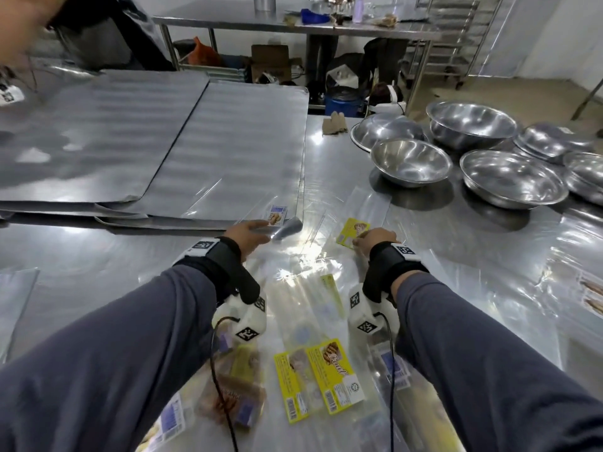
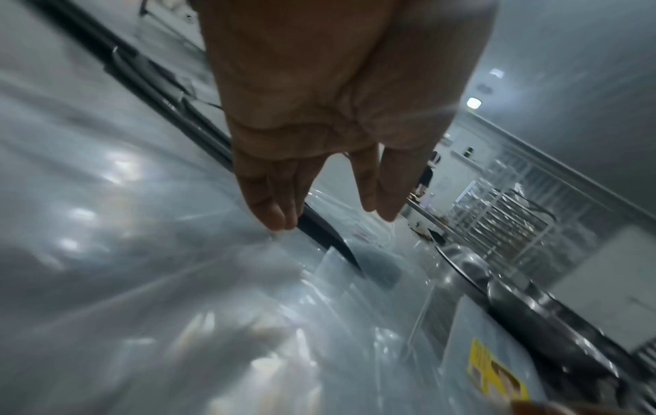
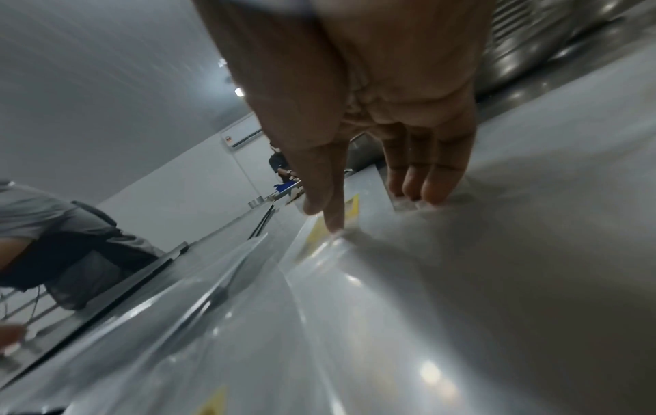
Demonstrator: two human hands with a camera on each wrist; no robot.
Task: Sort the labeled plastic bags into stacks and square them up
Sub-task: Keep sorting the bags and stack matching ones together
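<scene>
Clear plastic bags with printed labels lie spread over the steel table (image 1: 456,256). My left hand (image 1: 261,231) (image 2: 330,221) reaches forward with straight fingers (image 2: 277,216) touching a clear bag with a blue label (image 1: 278,214), whose near corner curls up. My right hand (image 1: 365,238) (image 3: 373,213) lies flat on a yellow-labelled bag (image 1: 350,231) (image 3: 351,205), index fingertip (image 3: 333,224) pressing by the label. Between my forearms lie overlapping yellow-labelled bags (image 1: 316,373) and brown-and-purple-labelled bags (image 1: 235,386).
Large flat metal trays (image 1: 228,141) cover the far left of the table. Several steel bowls (image 1: 411,161) crowd the far right. A glove (image 1: 334,123) lies behind. More bags sit at the right edge (image 1: 590,295) and the left edge (image 1: 13,295). Another person (image 3: 53,238) stands across the table.
</scene>
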